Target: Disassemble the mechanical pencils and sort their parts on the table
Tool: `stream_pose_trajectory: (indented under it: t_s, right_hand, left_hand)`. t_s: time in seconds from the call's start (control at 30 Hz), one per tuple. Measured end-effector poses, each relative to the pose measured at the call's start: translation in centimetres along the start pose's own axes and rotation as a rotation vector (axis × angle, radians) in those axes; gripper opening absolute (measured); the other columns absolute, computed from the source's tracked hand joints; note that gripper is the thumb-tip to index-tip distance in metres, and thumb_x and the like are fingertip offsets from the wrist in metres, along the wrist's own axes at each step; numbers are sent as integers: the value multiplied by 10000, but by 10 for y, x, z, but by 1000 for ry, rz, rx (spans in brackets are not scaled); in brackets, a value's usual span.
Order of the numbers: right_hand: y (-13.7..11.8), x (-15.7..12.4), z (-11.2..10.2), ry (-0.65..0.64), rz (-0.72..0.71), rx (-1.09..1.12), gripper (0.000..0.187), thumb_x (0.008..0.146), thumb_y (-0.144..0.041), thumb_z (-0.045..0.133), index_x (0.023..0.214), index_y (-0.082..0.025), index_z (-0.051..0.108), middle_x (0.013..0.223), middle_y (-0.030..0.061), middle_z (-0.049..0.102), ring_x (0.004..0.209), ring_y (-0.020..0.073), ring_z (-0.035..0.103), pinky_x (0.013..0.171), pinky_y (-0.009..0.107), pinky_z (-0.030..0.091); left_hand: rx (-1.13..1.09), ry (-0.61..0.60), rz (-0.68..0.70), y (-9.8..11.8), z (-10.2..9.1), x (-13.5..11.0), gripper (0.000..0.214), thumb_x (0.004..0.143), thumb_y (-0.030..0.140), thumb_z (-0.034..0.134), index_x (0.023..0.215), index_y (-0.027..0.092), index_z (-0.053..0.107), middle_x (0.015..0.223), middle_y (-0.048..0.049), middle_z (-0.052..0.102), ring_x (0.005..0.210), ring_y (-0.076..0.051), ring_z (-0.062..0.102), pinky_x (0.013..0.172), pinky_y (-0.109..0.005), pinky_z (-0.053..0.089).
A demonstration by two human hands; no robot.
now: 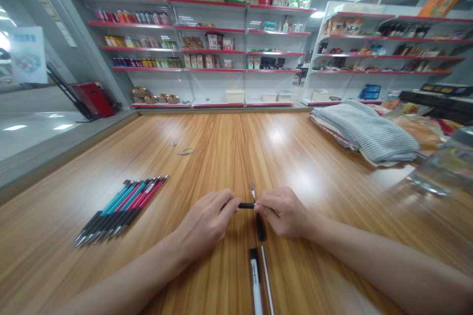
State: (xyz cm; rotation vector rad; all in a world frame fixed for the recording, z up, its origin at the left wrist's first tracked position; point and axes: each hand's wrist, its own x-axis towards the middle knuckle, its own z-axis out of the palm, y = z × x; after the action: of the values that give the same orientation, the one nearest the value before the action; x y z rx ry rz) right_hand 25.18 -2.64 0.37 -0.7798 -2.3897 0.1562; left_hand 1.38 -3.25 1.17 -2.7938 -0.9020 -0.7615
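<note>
Near the middle of the wooden table (207,167), a black pen barrel (246,205) spans level between my two hands. My left hand (209,214) is closed around its left end. The fingertips of my right hand (283,211) pinch its right end, where a small light tip shows. Beneath and between the hands lies a thin rod with a black grip (260,226) and a long pale shaft. A white marker with a black cap (254,275) lies beside it, nearer to me. Small blue and white pieces (253,188) lie just beyond my hands.
A row of several teal, pink and black pens (121,211) lies at the left. A small wire ring (186,151) and a tiny metal piece (174,143) lie farther back. Folded striped cloth (369,128) and a clear glass container (445,167) stand right. Stocked shelves (210,50) line the back.
</note>
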Motion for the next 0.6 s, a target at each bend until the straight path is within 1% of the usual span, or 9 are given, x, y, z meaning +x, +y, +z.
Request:
stream_pose_trajectory:
  t_s: [0.1,0.2,0.27,0.37,0.43,0.5,0.6]
  right_hand:
    - [1,0,0,18,-2,-2,222,920,-206,446,715,-167,522,635,2,519,565,103,440,545,255,304]
    - [1,-1,1,5,-25,-3,230,919,-200,444,700,-169,511,633,1,517,572,104,446,545,259,299]
    - [1,-1,2,-8,-34,1,224,918,-202,447,704,-171,508,639,1,515,577,105,447,546,259,297]
    - [1,-1,3,-10,-42,7,212,913,-201,456,708,-172,503,644,-2,508,577,104,436,544,258,294]
    - [2,-2,2,4,-42,10,215,910,-195,458,701,-171,499,636,-4,498,572,103,427,541,258,291]
    - [3,-2,1,19,-34,13,220,909,-186,457,694,-169,500,624,-7,488,567,102,423,540,257,291]
    - [4,-2,-1,30,-19,16,225,910,-183,457,692,-166,509,618,-7,483,561,101,420,538,256,289]
  left_hand:
    - [9,-6,17,2,-1,1,220,950,197,430,1149,159,517,876,-40,559,757,-150,546,655,-268,463]
    - [29,-28,-5,3,-1,2,169,947,273,463,1055,175,549,837,-22,545,675,-128,525,576,-241,431]
    - [41,-31,-8,3,-1,3,141,954,244,440,985,177,560,829,-20,542,676,-125,526,577,-238,425]
    - [54,-37,4,3,-2,3,150,951,198,420,937,167,567,826,-29,541,733,-141,548,627,-255,445]
    - [62,-46,6,1,-3,1,162,946,182,414,908,162,569,799,-29,529,725,-145,547,624,-260,446]
    - [64,-49,1,-1,-2,-1,156,940,172,414,924,161,569,795,-29,525,716,-144,544,612,-258,444]
    - [46,-45,-13,-3,0,-5,166,933,167,426,1035,166,557,839,-33,540,750,-146,554,631,-258,457]
